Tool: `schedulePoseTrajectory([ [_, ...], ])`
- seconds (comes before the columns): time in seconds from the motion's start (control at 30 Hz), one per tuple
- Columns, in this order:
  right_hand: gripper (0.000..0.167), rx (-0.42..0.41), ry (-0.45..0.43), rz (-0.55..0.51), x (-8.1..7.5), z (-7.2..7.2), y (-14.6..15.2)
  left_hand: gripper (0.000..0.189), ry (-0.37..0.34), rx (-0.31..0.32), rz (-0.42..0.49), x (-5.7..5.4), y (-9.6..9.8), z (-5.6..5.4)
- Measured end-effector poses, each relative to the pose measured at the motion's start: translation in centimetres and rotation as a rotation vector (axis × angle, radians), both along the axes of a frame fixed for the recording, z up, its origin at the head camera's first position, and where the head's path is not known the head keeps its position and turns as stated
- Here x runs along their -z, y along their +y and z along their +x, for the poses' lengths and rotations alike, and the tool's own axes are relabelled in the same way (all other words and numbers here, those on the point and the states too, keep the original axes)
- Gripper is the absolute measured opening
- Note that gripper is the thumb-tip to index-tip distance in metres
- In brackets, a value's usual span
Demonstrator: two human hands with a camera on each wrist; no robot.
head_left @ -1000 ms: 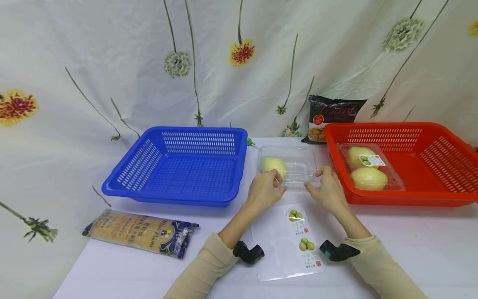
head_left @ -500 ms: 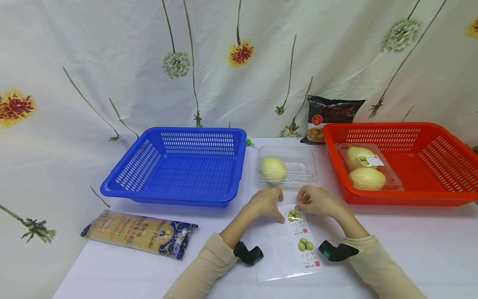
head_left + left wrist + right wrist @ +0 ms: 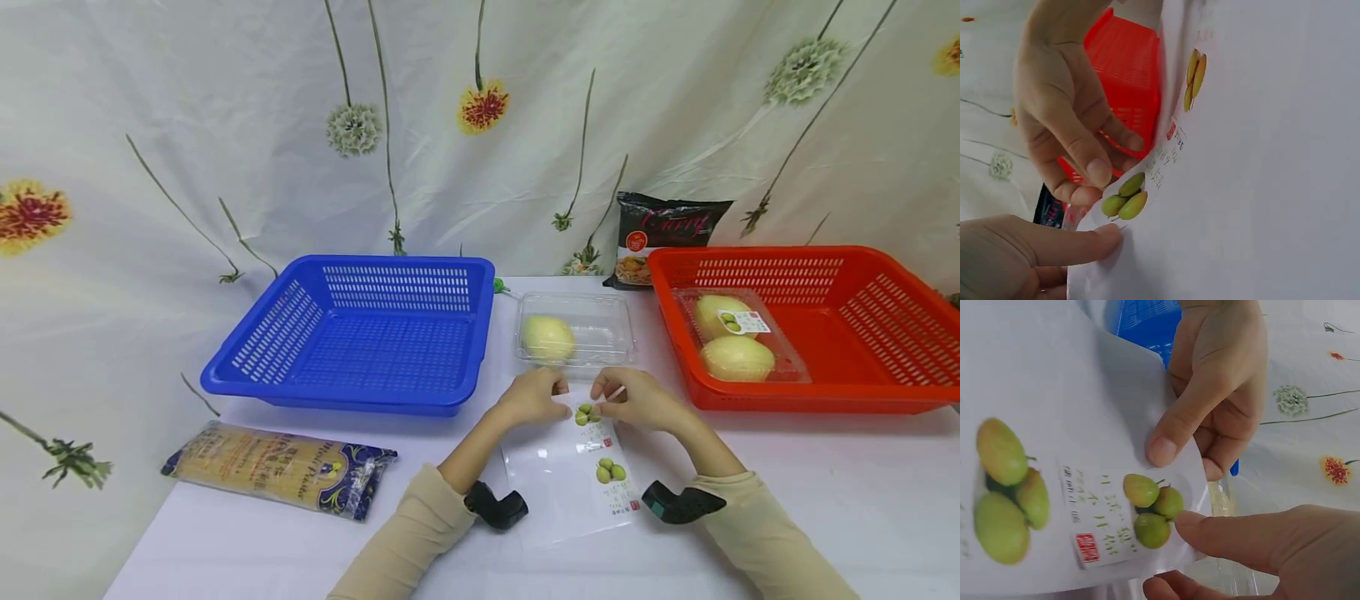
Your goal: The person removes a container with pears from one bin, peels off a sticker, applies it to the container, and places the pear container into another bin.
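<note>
A white sticker sheet [image 3: 547,479], printed with green fruit and lettering, is held by its far edge, which is raised off the table. My left hand [image 3: 531,396] pinches that edge, thumb on the printed face. At the corner beside the upper fruit label [image 3: 1155,512], my right hand [image 3: 636,400] grips the sheet with the thumb on its face; its other fingers are partly hidden behind. Just beyond both hands stands a clear plastic box [image 3: 603,333] with one pale yellow melon [image 3: 549,339] in its left half.
To the left is a blue basket [image 3: 382,400] with pasta in a bag [image 3: 277,467] in front of it. A red basket [image 3: 825,398] on the right holds a labelled box of two melons [image 3: 738,358]. Behind it leans a black curry packet [image 3: 671,221].
Both hands have drawn back from the clear box to the sheet's far edge. That edge, flat on the table half a second ago, is now lifted and moved slightly away from me.
</note>
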State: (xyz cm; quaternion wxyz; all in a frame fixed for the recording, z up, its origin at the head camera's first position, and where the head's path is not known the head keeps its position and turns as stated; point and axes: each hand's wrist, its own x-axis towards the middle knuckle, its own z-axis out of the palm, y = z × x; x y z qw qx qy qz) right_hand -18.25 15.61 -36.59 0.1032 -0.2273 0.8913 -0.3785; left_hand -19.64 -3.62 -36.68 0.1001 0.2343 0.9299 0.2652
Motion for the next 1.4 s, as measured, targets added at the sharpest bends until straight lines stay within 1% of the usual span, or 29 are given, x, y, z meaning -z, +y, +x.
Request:
schedulePoseTrajectory([
  [0.17,0.009,0.029,0.060,-0.100,-0.9,0.0,0.6,0.015,-0.063,0.003,0.186,-1.2,-0.9,-0.3],
  [0.3,0.017,0.040,0.134,-0.145,-1.7,0.2,0.9,0.021,-0.075,0.014,0.286,-1.8,-1.0,-0.2],
  [0.37,0.023,0.033,0.161,-0.160,-1.9,0.3,0.9,0.023,-0.083,0.014,0.323,-2.1,-1.0,-0.2],
  [0.5,0.033,0.017,0.170,-0.169,-2.2,0.5,0.9,0.024,-0.130,0.005,0.417,-2.3,-1.0,-0.1],
  [0.57,0.036,0.017,0.170,-0.168,-2.3,0.6,0.9,0.023,-0.140,0.000,0.444,-2.4,-1.0,-0.1],
  [0.67,0.034,0.035,0.186,-0.162,-2.5,0.7,0.9,0.021,-0.135,-0.007,0.449,-2.6,-1.1,-0.1],
  [0.77,0.029,0.067,0.220,-0.165,-2.5,0.8,0.9,0.021,-0.123,-0.010,0.447,-2.8,-1.2,-0.1],
  [0.93,0.016,0.095,0.265,-0.164,-2.3,0.8,0.7,0.021,-0.130,-0.018,0.492,-2.7,-1.2,-0.2],
  [1.03,0.012,0.101,0.310,-0.155,-2.3,0.8,0.6,0.021,-0.131,-0.019,0.510,-2.7,-1.2,-0.2],
  [1.1,0.011,0.097,0.341,-0.148,-2.4,0.9,0.6,0.020,-0.119,-0.019,0.494,-2.7,-1.2,-0.2],
  [1.2,0.009,0.079,0.373,-0.130,-2.6,0.9,0.7,0.019,-0.097,-0.018,0.432,-2.6,-1.2,-0.2],
  [1.4,0.010,0.036,0.362,-0.110,-3.0,1.3,0.7,0.017,-0.033,-0.013,0.291,-2.5,-1.0,-0.1],
])
